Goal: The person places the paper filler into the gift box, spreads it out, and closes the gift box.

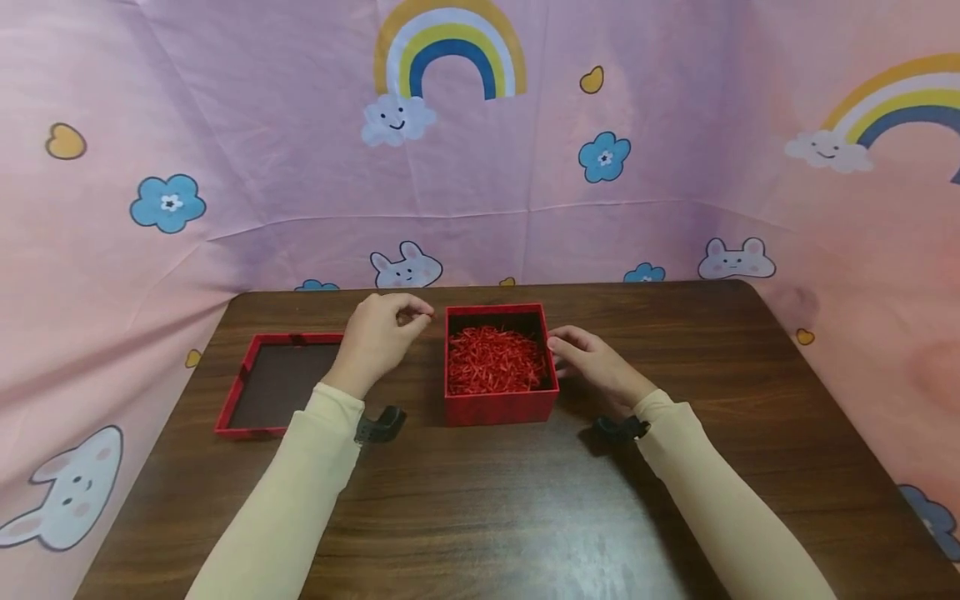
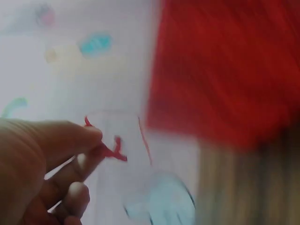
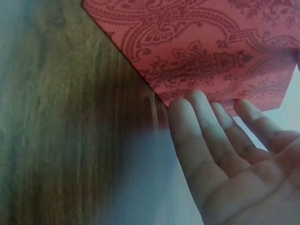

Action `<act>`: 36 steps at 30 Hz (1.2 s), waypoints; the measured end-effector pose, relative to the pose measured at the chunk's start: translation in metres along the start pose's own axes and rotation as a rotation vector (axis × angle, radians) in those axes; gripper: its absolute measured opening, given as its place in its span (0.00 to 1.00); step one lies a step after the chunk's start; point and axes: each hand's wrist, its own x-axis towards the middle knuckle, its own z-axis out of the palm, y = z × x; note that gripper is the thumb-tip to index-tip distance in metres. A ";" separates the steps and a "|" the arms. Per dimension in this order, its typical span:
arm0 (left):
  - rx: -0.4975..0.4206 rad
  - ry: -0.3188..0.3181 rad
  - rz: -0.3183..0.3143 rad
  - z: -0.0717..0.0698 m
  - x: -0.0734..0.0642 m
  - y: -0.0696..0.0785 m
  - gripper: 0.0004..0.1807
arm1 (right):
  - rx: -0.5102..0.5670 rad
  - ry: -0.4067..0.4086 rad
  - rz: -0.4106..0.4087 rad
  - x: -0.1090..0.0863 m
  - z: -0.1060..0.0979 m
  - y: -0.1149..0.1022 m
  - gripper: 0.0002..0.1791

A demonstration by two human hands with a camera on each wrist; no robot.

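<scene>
A red box (image 1: 501,408) stands uncovered near the table's middle, filled with red shredded paper (image 1: 495,360). To its left and a little above the rim is my left hand (image 1: 378,337), whose thumb and forefinger pinch a few thin red paper shreds (image 2: 112,152). My right hand (image 1: 600,362) is at the box's right side. In the right wrist view its nearly straight fingers (image 3: 201,136) touch the patterned outer wall (image 3: 197,56), and in the head view the thumb is by the rim.
Left of the box lies a red-rimmed lid (image 1: 251,432) with its dark inside up, partly hidden by my left arm. The brown wooden table (image 1: 480,517) meets a printed pink and purple cloth (image 1: 315,150) at the back and sides.
</scene>
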 end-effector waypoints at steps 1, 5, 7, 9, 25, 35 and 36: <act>-0.030 -0.010 0.023 0.001 0.000 0.011 0.07 | 0.001 0.005 0.001 0.000 0.000 0.000 0.31; -0.035 -0.086 0.108 0.017 0.001 0.041 0.08 | 0.000 0.007 -0.002 0.000 -0.001 0.000 0.30; 0.005 -0.135 0.137 0.026 0.000 0.046 0.08 | 0.003 0.006 -0.001 0.000 -0.001 0.000 0.30; 0.047 -0.178 0.155 0.032 -0.002 0.047 0.09 | 0.004 -0.001 -0.002 0.000 -0.001 0.001 0.30; 0.044 -0.031 0.094 -0.012 -0.010 -0.013 0.19 | 0.002 0.010 0.015 -0.001 -0.001 0.001 0.31; 0.054 -0.019 -0.254 -0.097 -0.052 -0.148 0.38 | -0.002 0.021 0.038 -0.001 0.000 0.000 0.32; 0.054 -0.046 -0.290 -0.104 -0.059 -0.161 0.39 | -0.005 0.020 0.038 -0.001 0.000 0.000 0.32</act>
